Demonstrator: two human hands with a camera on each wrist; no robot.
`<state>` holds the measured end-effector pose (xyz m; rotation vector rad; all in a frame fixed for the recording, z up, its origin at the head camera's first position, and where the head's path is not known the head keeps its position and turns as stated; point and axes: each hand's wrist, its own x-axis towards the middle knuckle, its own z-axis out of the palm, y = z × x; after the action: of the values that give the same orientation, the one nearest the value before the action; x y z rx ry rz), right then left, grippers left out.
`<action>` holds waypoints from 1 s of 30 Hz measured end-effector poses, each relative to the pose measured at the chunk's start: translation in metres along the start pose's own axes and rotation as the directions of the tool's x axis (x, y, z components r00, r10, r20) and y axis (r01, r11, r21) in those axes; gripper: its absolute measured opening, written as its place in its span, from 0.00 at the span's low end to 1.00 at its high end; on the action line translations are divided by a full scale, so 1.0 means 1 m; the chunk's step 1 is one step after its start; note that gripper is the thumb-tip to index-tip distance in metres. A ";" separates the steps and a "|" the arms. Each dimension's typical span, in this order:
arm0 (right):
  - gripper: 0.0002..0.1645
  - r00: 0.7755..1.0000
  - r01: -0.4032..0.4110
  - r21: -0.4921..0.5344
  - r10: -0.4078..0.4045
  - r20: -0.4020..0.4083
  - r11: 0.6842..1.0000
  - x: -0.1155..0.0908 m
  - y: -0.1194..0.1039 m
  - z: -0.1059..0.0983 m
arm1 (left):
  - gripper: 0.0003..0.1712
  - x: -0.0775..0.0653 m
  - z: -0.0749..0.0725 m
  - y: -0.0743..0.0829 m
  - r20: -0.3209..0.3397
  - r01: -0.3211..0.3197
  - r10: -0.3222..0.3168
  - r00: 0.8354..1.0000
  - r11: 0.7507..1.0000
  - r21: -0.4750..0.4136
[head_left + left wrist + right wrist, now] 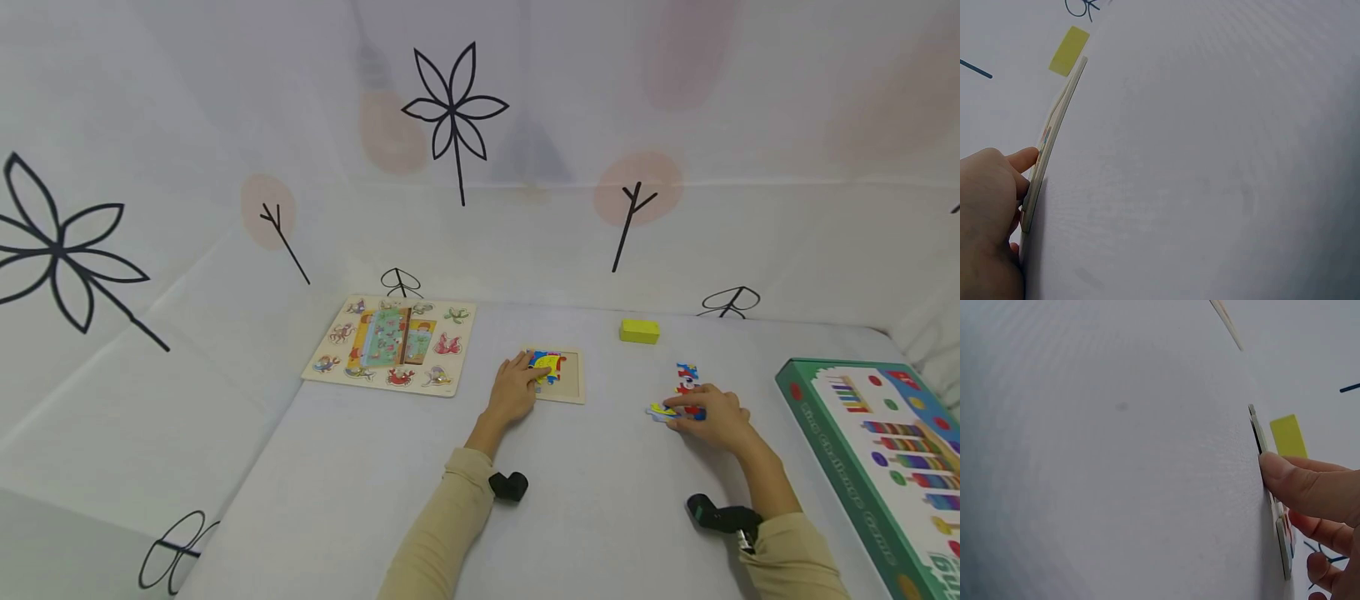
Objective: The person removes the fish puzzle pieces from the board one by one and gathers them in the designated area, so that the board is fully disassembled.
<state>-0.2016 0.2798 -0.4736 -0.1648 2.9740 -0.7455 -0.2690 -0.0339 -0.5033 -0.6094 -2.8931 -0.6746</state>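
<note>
My left hand (513, 391) holds the left side of a small wooden puzzle board (572, 379), with the thumb over a yellow, blue and red puzzle section (550, 363) in its tray. Bare wood shows in the tray's right part. Between thumb and fingers my right hand (716, 417) pinches a yellow and light-blue puzzle piece (660, 410) low over the table. Beside that hand lie red, white and blue puzzle pieces (686, 373), partly covered by the fingers. In the right wrist view, the thumb presses on the thin edge of the held piece (1257, 430).
A yellow block (639, 332) stands at the back of the table. To the left lies a larger wooden board with sea-animal pictures (442, 379). A green-edged game box (832, 450) sits along the right side. White patterned cloth (525, 233) hangs behind.
</note>
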 end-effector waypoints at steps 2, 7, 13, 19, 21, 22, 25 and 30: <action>0.22 1.000 -0.002 -0.006 0.002 0.003 1.000 0.000 0.000 -0.001 | 0.23 0.000 0.001 0.000 -0.002 -0.003 0.003 1.000 1.000 0.001; 0.22 1.000 0.006 -0.016 -0.006 0.009 1.000 -0.001 -0.001 -0.002 | 0.23 0.000 0.002 -0.001 -0.005 -0.004 0.004 1.000 1.000 -0.004; 0.23 1.000 0.017 -0.011 -0.017 0.010 1.000 -0.002 -0.002 -0.003 | 0.23 0.000 0.001 -0.001 0.001 0.003 -0.003 1.000 1.000 -0.010; 0.30 0.998 0.059 0.075 -0.056 -0.040 0.995 0.004 -0.013 -0.004 | 0.23 0.000 -0.002 0.000 0.000 -0.001 0.001 1.000 1.000 -0.019; 0.31 0.994 0.095 0.138 -0.086 -0.074 0.986 0.009 -0.022 -0.002 | 0.23 0.000 -0.003 0.001 0.002 -0.002 0.002 1.000 1.000 -0.024; 0.31 0.991 0.112 0.168 -0.098 -0.090 0.979 0.013 -0.027 0.000 | 0.23 0.000 -0.003 0.001 0.004 -0.002 0.002 1.000 1.000 -0.025; 0.29 0.986 0.138 0.260 -0.107 -0.129 0.956 0.024 -0.046 0.011 | 0.23 -0.001 -0.003 0.002 0.008 -0.004 0.004 1.000 1.000 -0.017; 0.26 0.971 0.214 0.330 -0.163 -0.175 0.919 0.044 -0.075 0.040 | 0.23 -0.001 -0.002 0.001 0.000 -0.007 0.007 1.000 1.000 -0.017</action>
<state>-0.2351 0.1900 -0.4753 -0.3960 2.9207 -1.3455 -0.2676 -0.0341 -0.5014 -0.6204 -2.8867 -0.6985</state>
